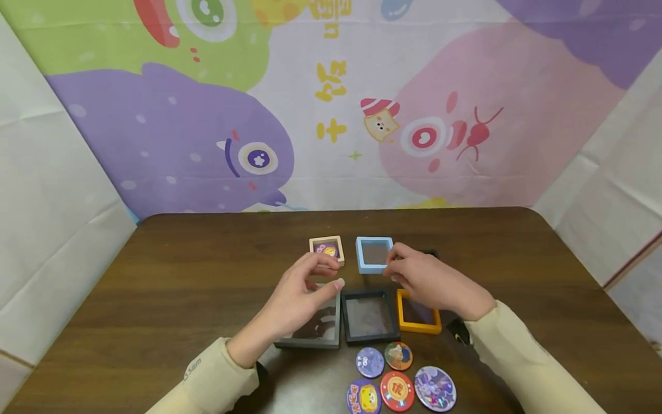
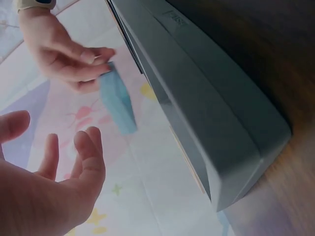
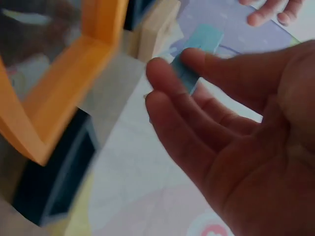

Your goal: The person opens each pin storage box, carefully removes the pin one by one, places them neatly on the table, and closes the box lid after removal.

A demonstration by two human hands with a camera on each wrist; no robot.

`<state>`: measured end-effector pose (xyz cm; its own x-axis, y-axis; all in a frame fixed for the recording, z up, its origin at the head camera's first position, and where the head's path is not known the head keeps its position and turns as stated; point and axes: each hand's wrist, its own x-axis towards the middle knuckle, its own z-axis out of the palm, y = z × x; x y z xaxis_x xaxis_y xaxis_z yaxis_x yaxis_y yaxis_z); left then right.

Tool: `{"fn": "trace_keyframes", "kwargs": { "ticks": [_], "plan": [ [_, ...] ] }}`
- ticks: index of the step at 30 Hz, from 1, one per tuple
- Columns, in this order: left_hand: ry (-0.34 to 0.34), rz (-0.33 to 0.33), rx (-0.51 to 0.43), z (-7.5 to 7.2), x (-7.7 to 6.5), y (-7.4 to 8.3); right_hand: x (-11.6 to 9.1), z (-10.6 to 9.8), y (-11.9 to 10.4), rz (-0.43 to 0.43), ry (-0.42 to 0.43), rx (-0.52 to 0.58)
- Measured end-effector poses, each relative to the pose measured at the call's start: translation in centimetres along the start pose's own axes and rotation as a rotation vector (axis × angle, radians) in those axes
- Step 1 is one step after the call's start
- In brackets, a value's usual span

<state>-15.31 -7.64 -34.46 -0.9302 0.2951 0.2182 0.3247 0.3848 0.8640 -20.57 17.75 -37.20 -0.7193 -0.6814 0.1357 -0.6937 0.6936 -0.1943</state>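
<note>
My right hand (image 1: 426, 280) pinches the right edge of a square light blue frame (image 1: 373, 268) with a clear window. In the right wrist view, thumb and fingertips meet on that blue frame (image 3: 204, 39), which appears raised off the table in the left wrist view. My left hand (image 1: 297, 299) hovers over a large grey frame (image 1: 310, 344) with its fingers spread and nothing in them. Just beyond its fingertips stands a small beige frame (image 1: 324, 238) with a purple and yellow badge (image 1: 328, 250) inside. A black frame (image 1: 369, 339) lies between the hands.
An orange frame (image 1: 419, 328) lies under my right forearm, and another dark frame (image 1: 431, 252) is mostly hidden behind that hand. Several round badges (image 1: 397, 391) lie at the table's near side. A cartoon-printed cloth (image 1: 336, 172) hangs behind the brown table (image 1: 207, 247).
</note>
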Motion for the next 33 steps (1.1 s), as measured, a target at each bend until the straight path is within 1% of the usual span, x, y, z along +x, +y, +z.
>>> {"fn": "trace_keyframes", "kwargs": {
  "ticks": [3, 6, 9, 12, 18, 23, 26, 30, 31, 33],
  "plan": [
    [-0.002, -0.002, 0.01, 0.2, 0.3, -1.2, 0.3, 0.6, 0.0, 0.035, -0.091, 0.032],
    [-0.009, -0.001, 0.033, 0.5, 0.7, -2.8, 0.4, 1.1, 0.1, 0.1, -0.169, 0.065],
    [-0.02, 0.003, 0.048, 0.6, 0.9, -3.9, 0.4, 1.4, 0.2, 0.152, -0.219, 0.066],
    [-0.027, 0.015, 0.052, 0.5, 0.9, -4.2, 0.4, 1.7, 0.4, 0.173, -0.248, 0.054],
    [-0.047, 0.028, 0.068, 0.3, 0.9, -4.3, 0.2, 2.0, 0.6, 0.168, -0.281, 0.064],
    [-0.062, 0.044, 0.111, 0.0, 1.1, -4.5, 0.1, 2.1, 0.7, 0.174, -0.284, 0.07],
    [-0.107, 0.076, 0.182, -0.6, 1.5, -5.1, -0.1, 2.2, 0.6, 0.19, -0.284, 0.051],
    [-0.175, 0.133, 0.299, -2.3, 2.2, -5.9, -0.4, 2.4, 0.5, 0.186, -0.27, 0.033],
    [-0.184, 0.144, 0.33, -2.8, 2.4, -6.1, -0.5, 2.5, 0.5, 0.176, -0.264, 0.036],
    [-0.19, 0.144, 0.382, -3.6, 2.8, -6.7, -0.4, 2.6, 0.5, 0.162, -0.257, 0.045]
  ]
}}
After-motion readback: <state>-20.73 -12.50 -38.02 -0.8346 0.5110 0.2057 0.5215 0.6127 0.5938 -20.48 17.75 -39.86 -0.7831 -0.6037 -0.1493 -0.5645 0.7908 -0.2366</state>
